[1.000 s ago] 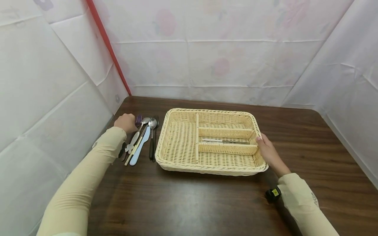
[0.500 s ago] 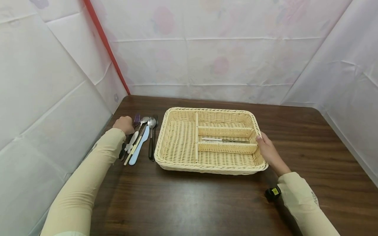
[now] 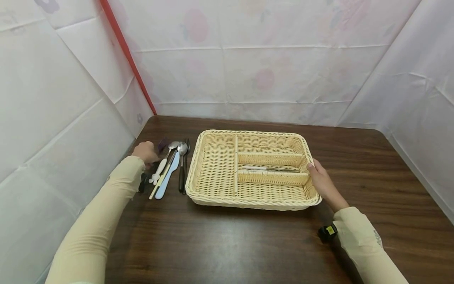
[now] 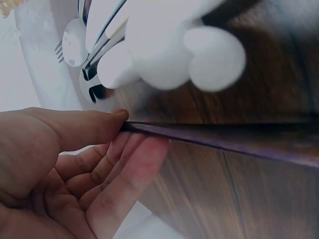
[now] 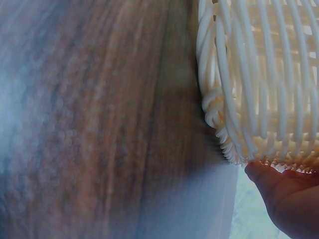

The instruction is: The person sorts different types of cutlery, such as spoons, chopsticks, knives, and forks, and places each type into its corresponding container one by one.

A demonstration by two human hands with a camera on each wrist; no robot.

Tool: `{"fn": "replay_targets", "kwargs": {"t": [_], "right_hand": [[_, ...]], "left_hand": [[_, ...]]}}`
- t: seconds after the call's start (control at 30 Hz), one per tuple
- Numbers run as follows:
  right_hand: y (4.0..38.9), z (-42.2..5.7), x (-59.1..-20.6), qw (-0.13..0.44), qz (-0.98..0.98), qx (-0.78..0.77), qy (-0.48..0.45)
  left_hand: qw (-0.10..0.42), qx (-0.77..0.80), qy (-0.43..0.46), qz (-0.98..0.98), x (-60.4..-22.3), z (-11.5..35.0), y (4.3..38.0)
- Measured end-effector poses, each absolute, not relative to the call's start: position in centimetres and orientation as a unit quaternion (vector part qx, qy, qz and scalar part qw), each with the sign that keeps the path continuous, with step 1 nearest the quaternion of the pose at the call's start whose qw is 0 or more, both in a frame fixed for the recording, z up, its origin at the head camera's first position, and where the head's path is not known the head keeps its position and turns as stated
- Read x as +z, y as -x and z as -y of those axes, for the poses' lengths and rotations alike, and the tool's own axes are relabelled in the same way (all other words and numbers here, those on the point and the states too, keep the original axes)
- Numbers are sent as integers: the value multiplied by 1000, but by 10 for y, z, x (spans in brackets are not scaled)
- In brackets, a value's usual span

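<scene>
My left hand (image 3: 145, 152) pinches a purple fork (image 4: 214, 137) between thumb and fingers, at the left of the cutlery. In the head view the fork's purple tines (image 3: 163, 145) are blurred. Beside it lie a spoon with a white figure-shaped handle (image 3: 160, 167), a slim cream-handled utensil (image 3: 157, 187), a light blue knife (image 3: 170, 173), a black-handled spoon (image 3: 182, 173) and a dark fork (image 3: 186, 146). My right hand (image 3: 320, 181) grips the right rim of a woven basket (image 3: 227, 203), thumb over the edge, other fingers mostly hidden.
White-handled chopsticks (image 3: 255, 168) with metal ends lie in the basket's middle right compartment. Dividers split off one large left section and several narrow right ones. The dark wooden table (image 3: 227, 244) ends at hanging white sheets (image 3: 266, 79) behind and on both sides.
My left hand has shifted slightly left, and the purple fork has moved and turned with it, apart from the white-handled spoon. My right hand and the basket stay put.
</scene>
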State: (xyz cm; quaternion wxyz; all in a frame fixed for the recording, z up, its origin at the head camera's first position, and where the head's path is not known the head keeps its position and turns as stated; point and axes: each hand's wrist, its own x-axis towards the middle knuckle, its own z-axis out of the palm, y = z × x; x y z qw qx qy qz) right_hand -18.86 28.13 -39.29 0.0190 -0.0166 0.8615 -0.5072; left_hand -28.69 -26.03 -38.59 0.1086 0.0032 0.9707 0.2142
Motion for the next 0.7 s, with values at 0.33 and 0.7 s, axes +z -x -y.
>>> {"fn": "replay_targets", "kwargs": {"t": [0.33,0.7], "right_hand": [[190,-280,-391,19,-857,-514,11],[190,-281,-393,29,-852,-523,7]], "left_hand": [[43,207,-80,-974,-360,256,278],[27,214,-132,-967,-317,201,265]]}}
